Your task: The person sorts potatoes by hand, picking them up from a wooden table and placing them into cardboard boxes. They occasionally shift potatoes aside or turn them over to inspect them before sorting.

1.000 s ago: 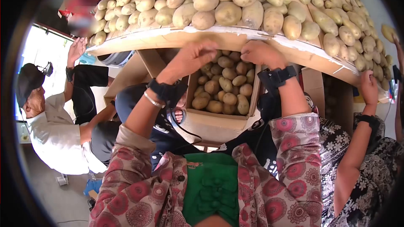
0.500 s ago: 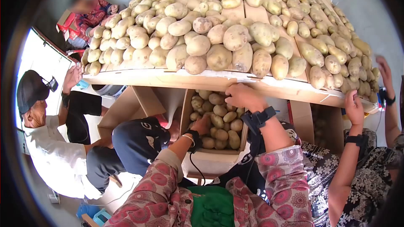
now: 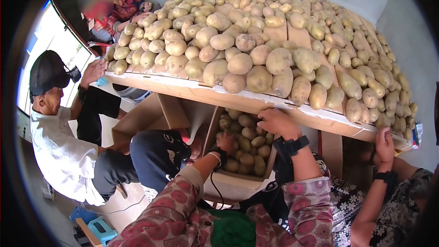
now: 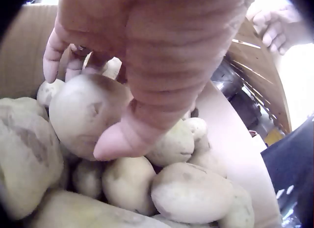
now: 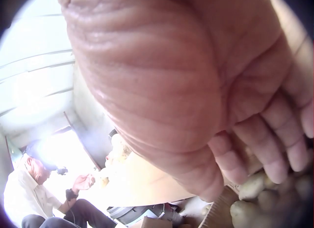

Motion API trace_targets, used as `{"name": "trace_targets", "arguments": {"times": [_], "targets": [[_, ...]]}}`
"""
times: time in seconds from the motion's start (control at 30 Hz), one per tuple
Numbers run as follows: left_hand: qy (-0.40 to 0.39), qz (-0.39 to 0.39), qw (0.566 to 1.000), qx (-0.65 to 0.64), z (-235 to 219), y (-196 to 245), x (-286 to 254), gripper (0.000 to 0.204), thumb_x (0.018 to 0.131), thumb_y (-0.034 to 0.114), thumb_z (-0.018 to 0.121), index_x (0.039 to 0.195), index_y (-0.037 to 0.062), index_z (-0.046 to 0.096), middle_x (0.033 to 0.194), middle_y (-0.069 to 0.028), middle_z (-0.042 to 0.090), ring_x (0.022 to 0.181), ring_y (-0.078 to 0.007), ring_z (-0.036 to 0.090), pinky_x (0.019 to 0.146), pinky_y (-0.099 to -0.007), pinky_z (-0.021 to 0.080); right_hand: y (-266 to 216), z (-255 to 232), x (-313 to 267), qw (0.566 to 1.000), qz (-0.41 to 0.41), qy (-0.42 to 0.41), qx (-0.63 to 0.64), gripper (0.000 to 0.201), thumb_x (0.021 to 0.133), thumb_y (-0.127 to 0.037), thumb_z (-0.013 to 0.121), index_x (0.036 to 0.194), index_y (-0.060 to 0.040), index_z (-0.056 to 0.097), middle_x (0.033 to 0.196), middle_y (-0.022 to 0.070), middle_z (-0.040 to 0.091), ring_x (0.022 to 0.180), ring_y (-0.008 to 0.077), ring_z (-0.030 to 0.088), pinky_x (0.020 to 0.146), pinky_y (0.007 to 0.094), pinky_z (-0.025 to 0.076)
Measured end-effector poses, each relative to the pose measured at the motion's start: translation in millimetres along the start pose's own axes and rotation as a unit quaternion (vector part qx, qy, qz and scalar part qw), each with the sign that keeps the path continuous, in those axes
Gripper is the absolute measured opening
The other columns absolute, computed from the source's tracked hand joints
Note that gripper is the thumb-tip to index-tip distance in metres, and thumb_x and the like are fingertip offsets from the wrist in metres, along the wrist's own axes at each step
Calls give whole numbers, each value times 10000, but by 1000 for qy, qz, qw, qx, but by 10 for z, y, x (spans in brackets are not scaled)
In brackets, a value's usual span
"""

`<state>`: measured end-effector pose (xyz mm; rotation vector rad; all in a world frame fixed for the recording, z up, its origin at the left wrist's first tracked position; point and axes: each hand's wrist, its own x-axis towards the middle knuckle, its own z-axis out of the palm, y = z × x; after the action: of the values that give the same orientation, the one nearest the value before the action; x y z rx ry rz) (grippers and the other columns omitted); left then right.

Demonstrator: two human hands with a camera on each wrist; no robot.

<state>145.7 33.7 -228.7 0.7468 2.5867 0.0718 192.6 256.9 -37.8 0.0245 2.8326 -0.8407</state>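
My left hand [image 3: 225, 142] is down inside a cardboard box [image 3: 235, 180] of potatoes below the table edge. In the left wrist view its thumb lies on the near side of a round, pale potato [image 4: 81, 115] and its fingers reach round the far side, gripping it among the others. My right hand [image 3: 280, 122] is at the table's front edge [image 3: 215, 97], above the box's right side. Seen from the right wrist, its fingers [image 5: 260, 144] hang relaxed with nothing in them, over the potatoes in the box.
A large heap of potatoes [image 3: 258, 80] covers the cardboard-lined tabletop. An open cardboard box [image 3: 137, 128] stands to the left, near a seated person in a white shirt [image 3: 64, 155]. Another person's hand [image 3: 385, 144] is at the table edge on the right. Someone in red sits beyond the table.
My left hand has gone from above the box down into it, among the potatoes. My right hand stays near the table edge. The head view has tilted up, showing more of the heap.
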Motion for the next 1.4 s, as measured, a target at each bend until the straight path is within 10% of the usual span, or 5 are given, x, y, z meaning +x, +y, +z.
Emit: {"name": "trace_targets", "arguments": {"times": [0.3, 0.47, 0.9, 1.2, 1.4], "targets": [[-64, 95, 966, -230, -629, -53, -244, 552, 748, 242, 673, 1223, 53, 465, 956, -171, 631, 918, -276, 636, 756, -404, 514, 46, -10, 4, 1000, 9, 0, 22, 332, 813, -283, 613, 1068, -70, 616, 1101, 170, 595, 1067, 328, 555, 908, 415, 453], [-167, 227, 788, -548, -2248, 183, -559, 569, 751, 159, 679, 1272, 80, 465, 1064, -4, 583, 903, -88, 546, 736, -212, 466, -23, -49, -39, 1000, 23, -4, 10, 293, 797, -265, 613, 998, -53, 641, 1080, 193, 601, 1051, 346, 564, 898, 437, 462], [327, 238, 906, -128, -4083, 1355, 298, 521, 819, 280, 663, 1246, 84, 439, 1198, -188, 542, 1077, -323, 551, 900, -407, 452, 83, 40, -15, 999, -22, -1, 34, 380, 813, -292, 609, 1078, -20, 604, 1077, 181, 614, 1074, 343, 532, 923, 407, 430], [103, 264, 955, -82, -3913, 1260, 685, 590, 958, 359, 424, 1447, 68, 266, 1475, -217, 285, 1369, -311, 281, 1110, -364, 255, 73, 95, -18, 994, -59, 79, 49, 267, 788, -232, 594, 916, -3, 642, 1008, 221, 628, 993, 373, 595, 852, 457, 487], [197, 325, 909, -169, -3831, 1120, 198, 548, 955, 338, 427, 1388, 10, 350, 1432, -232, 345, 1342, -343, 309, 1104, -390, 241, -81, -249, -166, 994, 23, -39, 100, 391, 810, -272, 602, 1103, -13, 596, 1046, 167, 621, 1063, 344, 537, 918, 400, 434]]}}
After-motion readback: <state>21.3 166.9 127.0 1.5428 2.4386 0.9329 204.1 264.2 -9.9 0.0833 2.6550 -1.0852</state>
